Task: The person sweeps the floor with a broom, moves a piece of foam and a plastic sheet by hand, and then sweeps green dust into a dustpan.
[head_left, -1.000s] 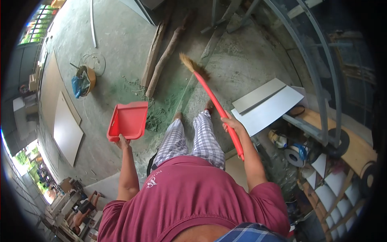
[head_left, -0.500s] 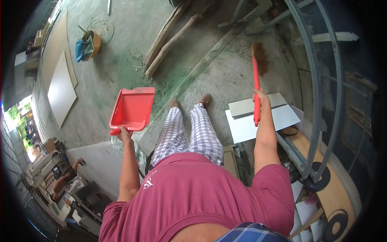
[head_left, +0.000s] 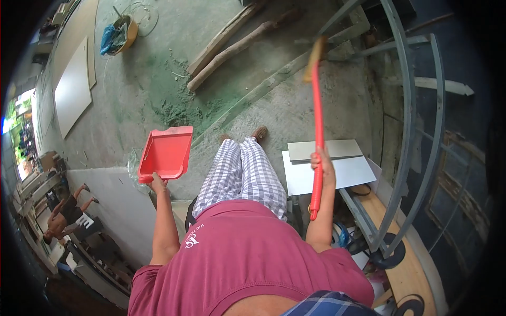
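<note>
My left hand is closed round the handle of a red dustpan, held off the floor to the left of my legs. The pan's open side faces away from me. On the right, my right hand grips the long red handle of a broom. Its brown bristles, slightly blurred, point away near the floor by the metal frame. Below my right hand lie a white board and a narrower grey board.
Two wooden logs lie ahead beside scattered dirt. A yellow bucket with blue plastic stands at the far left. White panels lean nearby. A metal frame rises on the right. Another person is at the lower left.
The broom has swung left and its handle end has come nearer my body, with the bristles turned. The dustpan has shifted slightly left and closer to me. My view has shifted too.
</note>
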Demonstrator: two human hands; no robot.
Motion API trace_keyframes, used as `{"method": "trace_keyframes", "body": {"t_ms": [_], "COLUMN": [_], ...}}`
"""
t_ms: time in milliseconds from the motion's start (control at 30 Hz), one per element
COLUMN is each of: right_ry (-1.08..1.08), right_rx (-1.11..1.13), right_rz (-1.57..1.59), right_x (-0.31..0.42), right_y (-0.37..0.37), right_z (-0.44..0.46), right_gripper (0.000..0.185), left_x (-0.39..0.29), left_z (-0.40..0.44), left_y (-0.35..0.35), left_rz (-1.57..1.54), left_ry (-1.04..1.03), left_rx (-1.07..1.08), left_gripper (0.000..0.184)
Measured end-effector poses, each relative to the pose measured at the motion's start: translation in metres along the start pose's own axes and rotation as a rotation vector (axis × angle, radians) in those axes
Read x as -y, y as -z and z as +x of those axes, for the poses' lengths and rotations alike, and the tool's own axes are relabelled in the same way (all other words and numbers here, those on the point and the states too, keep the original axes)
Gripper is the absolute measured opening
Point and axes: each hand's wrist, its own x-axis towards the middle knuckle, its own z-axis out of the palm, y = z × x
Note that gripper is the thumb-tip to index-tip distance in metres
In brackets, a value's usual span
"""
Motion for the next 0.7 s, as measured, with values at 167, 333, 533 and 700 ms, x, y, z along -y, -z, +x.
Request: {"method": "trace_keyframes", "body": {"t_ms": [167,333,533,700], "right_ry": [0.12,-0.02,0.105,-0.047], "right_rx": [0.025,0.379,0.178,-0.01], "right_rz": [0.218,0.53,0.322,0.251], "right_x": [0.111,0.209,0.164,0.031], "right_y": [0.031,0.056,0.036,0.016], "right_z": [0.119,0.285,0.304,0.204], "right_gripper": [0.037,0.033,0.034,0.031], "left_x": [0.006,0.008,0.001,0.02], "left_z": [-0.006,0.013,0.002,0.006], "left_y": [-0.001,0.027,0.026,0.034], "left_rz": [-0.03,-0.027,-0.014,-0.057], "left_ry": [-0.004,-0.047,-0.072,-0.021], "left_rx": [-0.051,0.026,-0.008,-0.062], "left_gripper": [0.038,0.036,0.034,0.035]}}
